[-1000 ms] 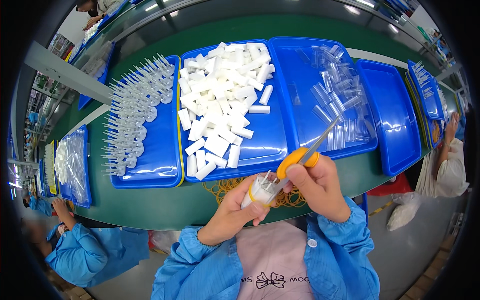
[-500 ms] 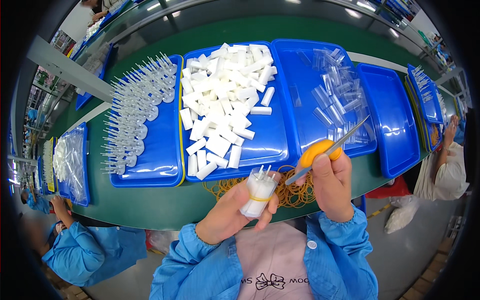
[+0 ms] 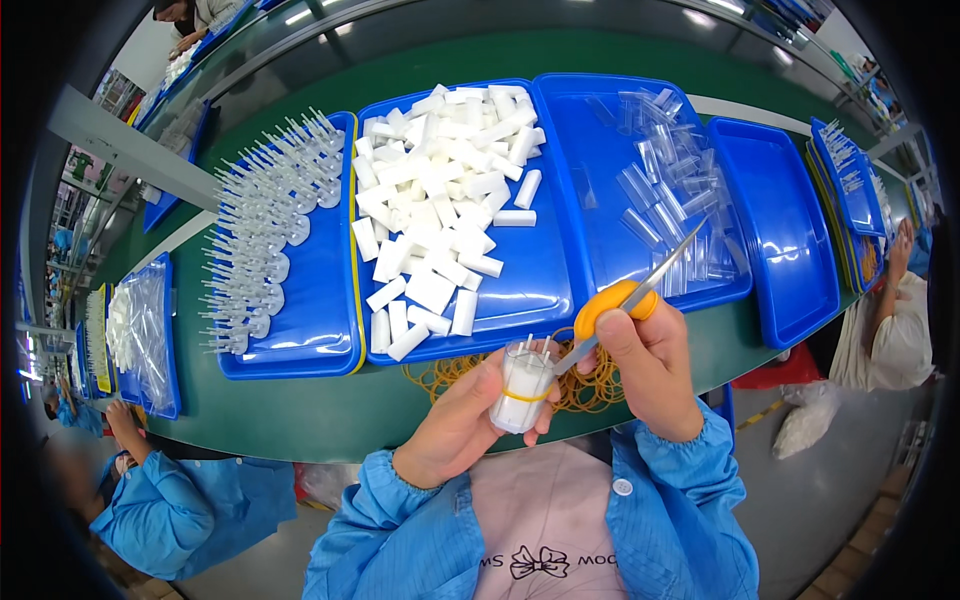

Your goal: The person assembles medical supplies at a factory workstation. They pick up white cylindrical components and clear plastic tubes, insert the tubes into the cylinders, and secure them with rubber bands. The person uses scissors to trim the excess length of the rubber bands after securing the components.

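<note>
My left hand [image 3: 455, 422] is closed around a small clear plastic holder [image 3: 510, 412] with a white foam block [image 3: 525, 382] in it. A yellow rubber band [image 3: 538, 397] circles the holder, and thin pale prongs stick up from its top. Closed on a metal tool, my right hand [image 3: 655, 365] grips its orange handle [image 3: 592, 308]. The tool's pointed end slants up to the right; its flat grey end [image 3: 572, 357] meets the holder's upper right edge. A pile of rubber bands [image 3: 598, 390] lies on the table behind my hands, partly hidden.
Blue trays carry pronged clear parts [image 3: 255, 260], white blocks [image 3: 440, 190] and clear plastic pieces [image 3: 670, 190]. Another blue tray [image 3: 775, 230] stands at the right. A person in a blue sleeve [image 3: 165, 500] sits at the left; another person's arm [image 3: 900, 270] is at the right.
My right hand has moved slightly left, bringing the tool's flat end to the holder's rim. The holder has shifted a little and sits more upright in my left hand.
</note>
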`<state>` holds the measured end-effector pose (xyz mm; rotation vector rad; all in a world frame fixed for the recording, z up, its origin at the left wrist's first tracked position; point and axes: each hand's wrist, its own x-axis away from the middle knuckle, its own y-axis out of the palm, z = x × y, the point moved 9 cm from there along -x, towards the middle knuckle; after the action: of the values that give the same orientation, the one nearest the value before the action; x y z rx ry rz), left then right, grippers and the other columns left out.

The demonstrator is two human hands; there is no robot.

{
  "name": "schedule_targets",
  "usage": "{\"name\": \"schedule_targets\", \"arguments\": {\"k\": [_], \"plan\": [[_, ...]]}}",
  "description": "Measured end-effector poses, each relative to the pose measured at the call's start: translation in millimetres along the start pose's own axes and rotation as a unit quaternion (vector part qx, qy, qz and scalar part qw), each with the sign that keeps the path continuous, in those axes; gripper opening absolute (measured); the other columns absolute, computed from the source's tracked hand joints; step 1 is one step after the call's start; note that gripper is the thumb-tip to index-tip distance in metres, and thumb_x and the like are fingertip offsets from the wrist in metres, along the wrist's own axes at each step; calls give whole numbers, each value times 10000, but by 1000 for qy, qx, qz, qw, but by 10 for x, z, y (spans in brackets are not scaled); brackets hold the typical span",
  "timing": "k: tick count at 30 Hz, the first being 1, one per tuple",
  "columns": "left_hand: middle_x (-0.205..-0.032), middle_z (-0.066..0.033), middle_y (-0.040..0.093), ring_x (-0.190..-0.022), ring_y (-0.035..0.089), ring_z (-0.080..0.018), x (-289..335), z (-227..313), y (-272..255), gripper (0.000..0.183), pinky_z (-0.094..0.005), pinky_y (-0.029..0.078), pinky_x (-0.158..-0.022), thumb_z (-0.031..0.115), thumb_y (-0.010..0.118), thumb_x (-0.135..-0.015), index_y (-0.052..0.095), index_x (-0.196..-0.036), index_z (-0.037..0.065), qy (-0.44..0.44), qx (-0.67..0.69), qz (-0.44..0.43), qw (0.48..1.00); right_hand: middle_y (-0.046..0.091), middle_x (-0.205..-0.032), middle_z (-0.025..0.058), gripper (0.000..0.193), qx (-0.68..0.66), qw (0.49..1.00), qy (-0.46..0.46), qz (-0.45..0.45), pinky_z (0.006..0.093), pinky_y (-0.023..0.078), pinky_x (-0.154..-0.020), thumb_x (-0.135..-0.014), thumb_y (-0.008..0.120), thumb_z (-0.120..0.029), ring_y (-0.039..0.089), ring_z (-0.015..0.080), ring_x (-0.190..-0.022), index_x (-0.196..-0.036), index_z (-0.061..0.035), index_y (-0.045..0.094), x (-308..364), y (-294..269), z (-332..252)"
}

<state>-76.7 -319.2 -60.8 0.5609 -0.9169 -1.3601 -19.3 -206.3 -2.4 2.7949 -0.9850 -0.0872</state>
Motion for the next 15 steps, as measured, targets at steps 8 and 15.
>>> {"name": "schedule_targets", "arguments": {"k": [8, 15], "plan": [[-1065, -92, 537, -834, 556, -153, -9, 4, -10, 655, -276, 460, -662, 521, 450, -916, 349, -1336, 29, -1, -19, 37, 999, 584, -785, 19, 213, -6, 1000, 16, -4, 195, 439, -609, -955, 510, -205, 511, 48, -673, -940, -5, 578, -75, -13, 33], [-1050, -102, 537, -766, 540, -144, 6, 49, 41, 709, -262, 448, -625, 559, 494, -878, 349, -1317, 21, 30, -78, 24, 996, 589, -785, 15, 220, -8, 998, 39, -55, 180, 430, -582, -954, 512, -208, 506, 39, -660, -942, -1, 586, -60, 116, 63]]}}
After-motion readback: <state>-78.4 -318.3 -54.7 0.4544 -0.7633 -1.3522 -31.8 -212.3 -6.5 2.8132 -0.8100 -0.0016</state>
